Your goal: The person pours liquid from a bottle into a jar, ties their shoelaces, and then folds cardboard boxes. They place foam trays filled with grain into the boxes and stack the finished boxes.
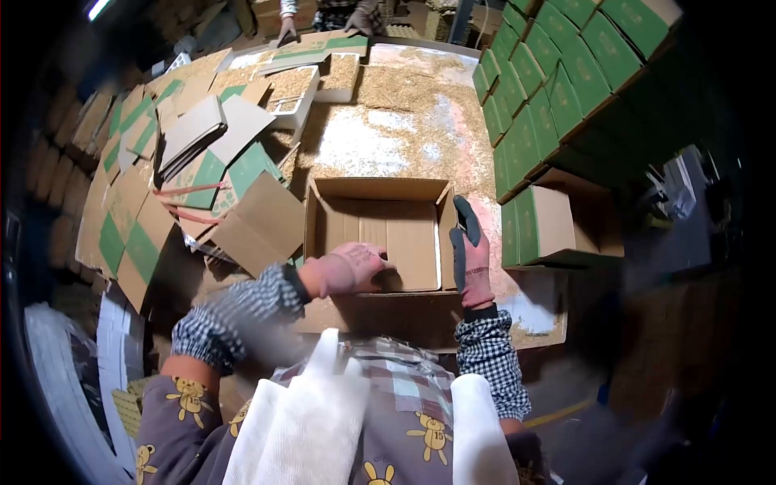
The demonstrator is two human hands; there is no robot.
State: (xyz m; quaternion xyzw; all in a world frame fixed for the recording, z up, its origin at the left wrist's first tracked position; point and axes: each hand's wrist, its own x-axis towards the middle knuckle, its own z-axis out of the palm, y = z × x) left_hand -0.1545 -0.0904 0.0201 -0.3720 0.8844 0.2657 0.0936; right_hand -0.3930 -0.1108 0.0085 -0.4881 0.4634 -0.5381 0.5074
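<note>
An open brown cardboard box [372,242] lies in front of me at the table's near edge, its inside facing up. My left hand [347,268], in a pink glove with dark fingertips, reaches over the near left part of the box. Its fingers bend down toward the inner bottom and are partly hidden; nothing shows in them. Against the outer right side of the box is my right hand [471,255], in a pink and dark grey glove. Its fingers stretch forward along the wall, with the thumb apart from them.
Flattened green-and-brown cartons [129,210] and grey card sheets [194,133] pile up at left. Green boxes [558,97] are stacked at right. Loose grain-like bits cover the table [364,145]. White trays [338,77] stand farther back, near another person's gloved hands [287,31].
</note>
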